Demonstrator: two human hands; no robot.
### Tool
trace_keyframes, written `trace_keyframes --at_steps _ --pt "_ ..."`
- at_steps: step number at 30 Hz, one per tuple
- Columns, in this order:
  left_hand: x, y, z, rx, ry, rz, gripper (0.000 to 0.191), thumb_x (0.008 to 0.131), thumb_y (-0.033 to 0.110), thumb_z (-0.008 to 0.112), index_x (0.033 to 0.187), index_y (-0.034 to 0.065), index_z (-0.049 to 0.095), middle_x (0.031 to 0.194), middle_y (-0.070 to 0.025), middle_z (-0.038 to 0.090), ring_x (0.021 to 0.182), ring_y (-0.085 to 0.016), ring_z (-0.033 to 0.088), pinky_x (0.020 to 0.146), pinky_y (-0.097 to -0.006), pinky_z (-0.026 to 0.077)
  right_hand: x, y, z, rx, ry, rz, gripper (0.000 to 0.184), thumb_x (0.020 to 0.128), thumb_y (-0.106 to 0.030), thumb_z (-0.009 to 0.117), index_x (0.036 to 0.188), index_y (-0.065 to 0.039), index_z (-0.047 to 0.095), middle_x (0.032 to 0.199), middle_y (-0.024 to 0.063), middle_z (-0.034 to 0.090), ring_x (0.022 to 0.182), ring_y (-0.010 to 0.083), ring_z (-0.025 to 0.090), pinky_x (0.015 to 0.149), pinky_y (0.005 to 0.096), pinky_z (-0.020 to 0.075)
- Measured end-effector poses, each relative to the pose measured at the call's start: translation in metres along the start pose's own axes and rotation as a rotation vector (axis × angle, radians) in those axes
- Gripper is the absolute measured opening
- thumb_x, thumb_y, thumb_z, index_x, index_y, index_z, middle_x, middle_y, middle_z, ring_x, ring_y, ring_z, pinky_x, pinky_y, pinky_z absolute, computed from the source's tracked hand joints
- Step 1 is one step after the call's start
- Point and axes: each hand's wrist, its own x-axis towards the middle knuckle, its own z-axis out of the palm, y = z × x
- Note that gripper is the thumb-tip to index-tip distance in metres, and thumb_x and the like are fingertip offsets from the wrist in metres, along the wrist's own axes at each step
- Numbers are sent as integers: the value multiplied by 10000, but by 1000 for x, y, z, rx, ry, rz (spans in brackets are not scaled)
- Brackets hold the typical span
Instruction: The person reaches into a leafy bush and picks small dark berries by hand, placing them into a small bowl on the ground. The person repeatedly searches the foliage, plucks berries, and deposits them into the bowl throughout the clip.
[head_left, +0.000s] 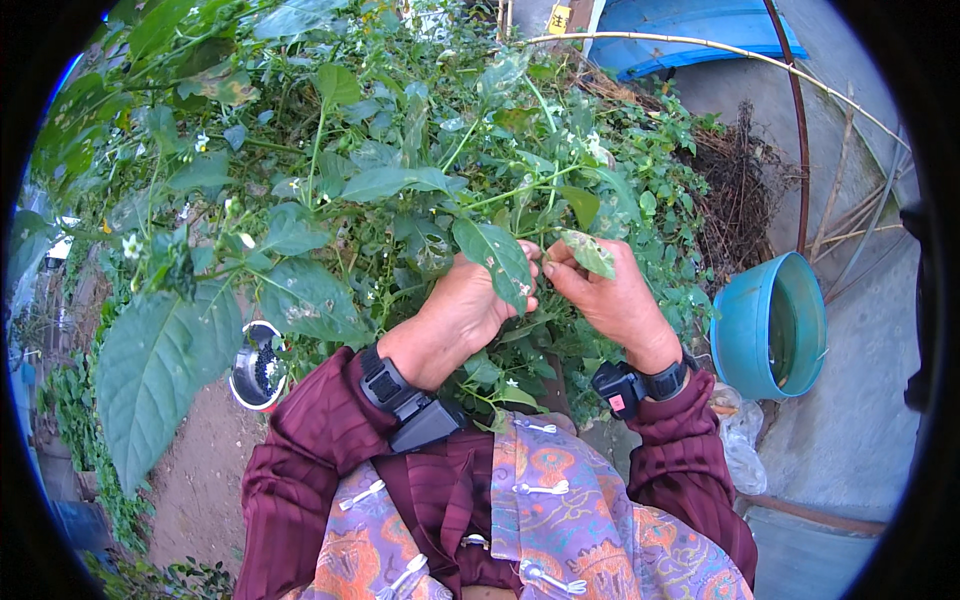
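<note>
Leafy green plants with small white flowers and hole-marked leaves (289, 300) fill the space before me. My left hand (476, 300) is among the stems, palm partly turned up, its fingers curled and partly hidden behind a large leaf (493, 255). Close to its right, my right hand (600, 289) pinches thumb and forefinger at a thin stem below a pale spotted leaf (591, 253). Whether my left hand encloses anything is hidden. Both wrists carry strapped black devices. A white bowl (257, 367) holding small dark berries stands at the lower left, beyond my left sleeve.
A blue-green bucket (731, 330) stands on the concrete at the right, beside a clear plastic bag (739, 442). Bent canes (705, 43) and a rusty rod (802, 150) arch at the upper right, near dry brush (739, 187) and a blue plastic piece (675, 30).
</note>
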Motion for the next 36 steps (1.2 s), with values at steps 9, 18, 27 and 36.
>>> trace_keyframes --at_steps 9,18,27,36 --pt "-7 3 -12 -6 -51 -36 138 901 131 561 1007 44 569 771 -20 575 562 -90 509 502 -235 429 -3 6 2 143 12 90 66 835 -48 600 815 14 611 685 -56 532 630 31 426 536 219 351" --pt "-9 4 -19 -69 -56 -77 136 853 92 581 986 63 580 729 -23 574 533 -93 496 464 -231 402 -3 7 2 227 -12 138 132 839 -95 627 862 31 598 687 -19 551 665 42 449 561 244 411" --pt "-7 1 -23 -81 -74 -96 171 796 87 592 964 60 568 733 -26 563 524 -85 469 449 -213 373 -3 7 2 326 -29 164 87 854 -86 608 834 -2 608 692 -53 530 650 29 447 552 217 386" --pt "-5 -5 -22 -42 -219 -139 388 799 117 551 1175 22 532 951 -57 593 737 -133 557 691 -292 482 -3 12 -4 670 35 287 113 861 -127 638 908 -25 638 775 -12 626 709 49 552 625 198 414"
